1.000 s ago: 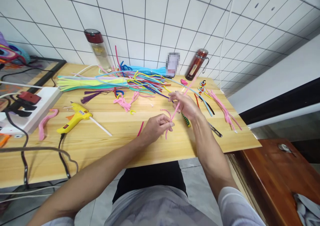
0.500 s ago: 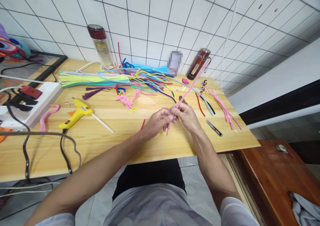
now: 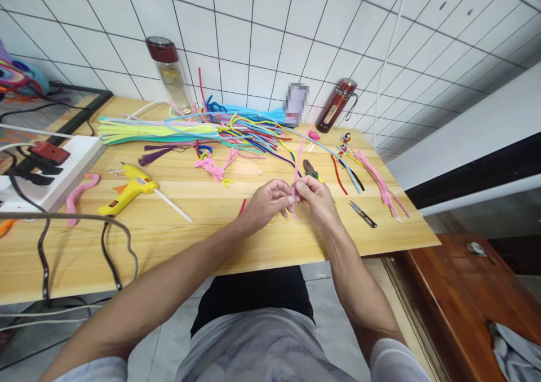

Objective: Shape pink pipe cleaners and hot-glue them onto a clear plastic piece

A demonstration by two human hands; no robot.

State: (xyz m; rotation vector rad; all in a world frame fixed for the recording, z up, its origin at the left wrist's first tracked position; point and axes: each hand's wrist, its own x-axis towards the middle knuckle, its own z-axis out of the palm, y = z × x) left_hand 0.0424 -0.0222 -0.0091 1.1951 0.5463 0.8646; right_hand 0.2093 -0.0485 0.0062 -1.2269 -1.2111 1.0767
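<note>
A pink pipe cleaner [image 3: 298,159] runs between my fingertips, its long end pointing up and away from me and a short tail showing below. My left hand [image 3: 273,203] pinches it from the left, thumb against fingers. My right hand [image 3: 316,200] grips it from the other side, with thumb and index finger pressed together. The two hands meet over the front of the table. Just beyond my right hand lie pliers [image 3: 310,169], partly covered by it. A short dark-pink piece [image 3: 242,207] rests beside my left wrist.
Bundled pipe cleaners [image 3: 160,131] spread along the back of the table. A yellow glue gun [image 3: 129,189] and a white power strip [image 3: 63,170] are on the left. Thread snips [image 3: 362,214] and pink stems [image 3: 376,182] lie right. A glass bottle [image 3: 171,78] and red flask [image 3: 337,106] stand behind.
The pink pipe cleaner has swung from leaning right to nearly upright. My right hand has shifted slightly, and more of the pliers shows. Both hands keep their pinch.
</note>
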